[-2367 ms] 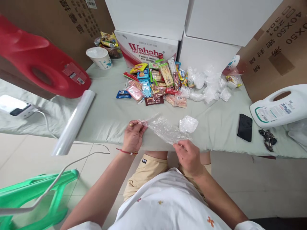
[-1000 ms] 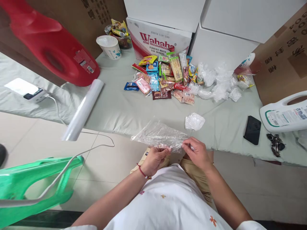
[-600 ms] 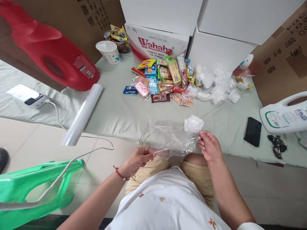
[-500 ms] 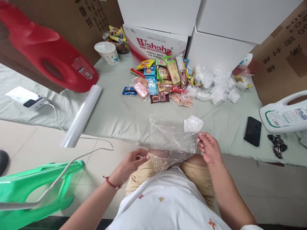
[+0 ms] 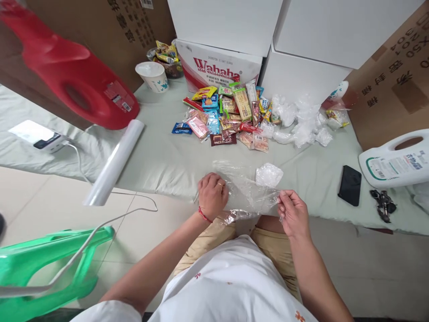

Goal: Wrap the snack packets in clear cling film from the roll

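Observation:
A thin, clear sheet of plastic film (image 5: 248, 197) lies over the front edge of the cloth-covered surface and hangs down toward my lap. At its left side my left hand (image 5: 213, 195) is closed, knuckles up, with the film's edge running in under the curled fingers. My right hand (image 5: 293, 213) pinches the film's right corner between thumb and fingertips. Just beyond the film, near my right hand, sits a small white wrapped bundle (image 5: 269, 175); its contents cannot be made out.
Behind lie a pile of wrapped snacks (image 5: 231, 114) and several clear-wrapped bundles (image 5: 301, 118). On the left are a roll of film (image 5: 115, 163), a red jug (image 5: 80, 80), a paper cup (image 5: 153, 78) and a power bank (image 5: 36, 135). A phone (image 5: 349, 185), keys (image 5: 383, 205) and white jug (image 5: 395, 161) stand right.
My left hand has moved forward and right from beside the film onto its left edge and closed. The film's near part has lifted and bunched. My right hand keeps its pinch.

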A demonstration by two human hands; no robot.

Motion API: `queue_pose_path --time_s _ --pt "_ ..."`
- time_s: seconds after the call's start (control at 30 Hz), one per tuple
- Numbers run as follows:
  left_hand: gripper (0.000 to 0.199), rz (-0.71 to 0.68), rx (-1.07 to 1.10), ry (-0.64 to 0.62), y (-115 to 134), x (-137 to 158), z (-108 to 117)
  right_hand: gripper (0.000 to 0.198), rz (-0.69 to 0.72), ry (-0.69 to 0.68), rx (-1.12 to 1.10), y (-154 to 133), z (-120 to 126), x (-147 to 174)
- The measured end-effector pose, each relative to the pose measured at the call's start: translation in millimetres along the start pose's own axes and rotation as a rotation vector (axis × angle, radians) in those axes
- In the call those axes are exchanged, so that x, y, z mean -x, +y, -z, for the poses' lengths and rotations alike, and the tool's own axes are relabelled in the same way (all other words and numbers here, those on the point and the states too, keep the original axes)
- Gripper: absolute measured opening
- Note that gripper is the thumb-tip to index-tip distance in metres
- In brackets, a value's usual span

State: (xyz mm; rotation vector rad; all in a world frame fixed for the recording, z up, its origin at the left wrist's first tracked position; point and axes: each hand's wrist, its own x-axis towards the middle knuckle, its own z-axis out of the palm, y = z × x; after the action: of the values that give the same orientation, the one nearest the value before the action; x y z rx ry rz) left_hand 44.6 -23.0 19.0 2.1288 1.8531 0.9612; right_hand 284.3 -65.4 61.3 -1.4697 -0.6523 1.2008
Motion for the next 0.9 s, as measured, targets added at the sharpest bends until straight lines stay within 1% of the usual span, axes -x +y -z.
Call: queue_pose_path --time_s 0.07,0.13,0.17,0.23,0.27,0.3,0.33,0.37,0.4,0.43,0.47,0.5,0.53,0.57,0.6,0.63,0.7,0.77,0.83,0.9 --pt "0.019 0.007 -0.104 -0.024 -8 0 -12 0.045 -0.015 0.061 0.075 8 18 3" --pt "0.027 -0.019 -0.149 -0.07 -9 0 -12 0.046 0.029 0.077 0.276 11 39 6" --pt "0.032 -0.033 -0.159 -0.099 -9 1 -11 0.046 0.098 0.088 0.413 8 47 8" --pt "0.038 -0.051 -0.167 -0.151 -6 1 -7 0.043 0.33 0.142 0.679 -5 53 12" --pt "0.039 -0.055 -0.167 -0.17 -5 1 -6 0.042 0.464 0.161 0.778 -14 50 14" --pt "0.04 -0.053 -0.167 -0.179 -4 1 -5 0.042 0.583 0.154 0.853 -23 42 15" --pt "0.041 -0.048 -0.165 -0.183 -3 1 -5 0.045 0.676 0.109 0.917 -31 29 15" --pt "0.042 -0.044 -0.163 -0.184 -2 1 -5 0.052 0.74 0.032 0.975 -36 12 14" --pt "0.042 -0.042 -0.16 -0.184 -1 2 -6 0.062 0.769 -0.068 1.037 -39 -7 11" --pt "0.042 -0.046 -0.159 -0.182 -1 2 -5 0.07 0.771 -0.163 1.1 -38 -27 6" --pt "0.042 -0.051 -0.16 -0.179 -1 3 -4 0.07 0.75 -0.239 1.15 -36 -46 0" --pt "0.042 -0.055 -0.162 -0.177 -4 5 -2 0.06 0.713 -0.297 1.179 -31 -63 -9" --pt "0.043 -0.053 -0.165 -0.173 -7 6 1 0.045 0.672 -0.335 1.176 -26 -76 -18" --pt "0.043 -0.043 -0.167 -0.17 -13 8 6 0.032 0.63 -0.355 1.135 -21 -85 -28" --pt "0.044 -0.028 -0.167 -0.166 -20 10 13 0.025 0.587 -0.358 1.06 -17 -89 -38" --pt "0.045 -0.008 -0.165 -0.16 -28 13 20 0.023 0.546 -0.34 0.961 -14 -88 -47" --pt "0.045 0.034 -0.162 -0.14 -46 18 36 0.025 0.454 -0.262 0.772 -11 -80 -62" --pt "0.043 0.066 -0.163 -0.121 -62 23 50 0.028 0.38 -0.163 0.685 -11 -70 -69" --pt "0.043 0.084 -0.164 -0.12 -70 25 58 0.033 0.392 -0.134 0.691 -11 -69 -67" --pt "0.043 0.082 -0.158 -0.142 -71 25 59 0.038 0.468 -0.206 0.731 -11 -83 -57"
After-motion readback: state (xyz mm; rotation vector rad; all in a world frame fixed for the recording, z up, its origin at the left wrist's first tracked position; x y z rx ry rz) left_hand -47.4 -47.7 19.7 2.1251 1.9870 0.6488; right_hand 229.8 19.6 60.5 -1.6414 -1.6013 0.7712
